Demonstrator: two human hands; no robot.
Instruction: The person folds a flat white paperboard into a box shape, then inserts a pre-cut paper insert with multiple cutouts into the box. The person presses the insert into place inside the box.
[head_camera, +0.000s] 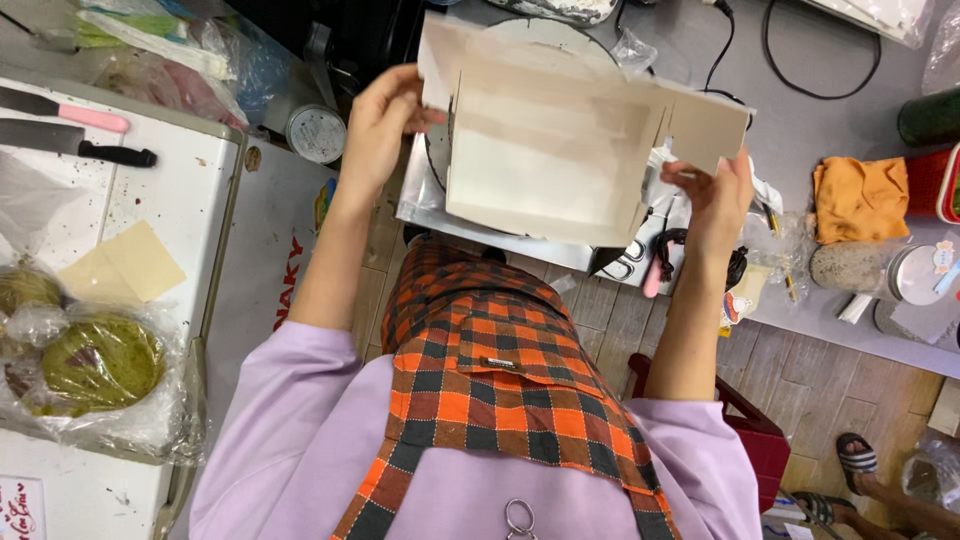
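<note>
Both hands hold a pale cardboard box (550, 150) up at twelve o'clock: the left hand (378, 125) pinches its left flap, and the right hand (715, 195) clasps the right edge. The grey surface (800, 120) lies beneath, with an orange cloth (858, 198) at three o'clock.

Cardboard box (545, 160): off-white, pale brown shading. Apron (490, 380): orange-and-black check. Sleeves (300, 420): lilac. Cloth (858, 198) on counter: orange. Knife handles: one pink (93, 118), one black (118, 154). Round cakes (95, 365) in clear wrap: olive green. Stool (755, 440): red.
</note>
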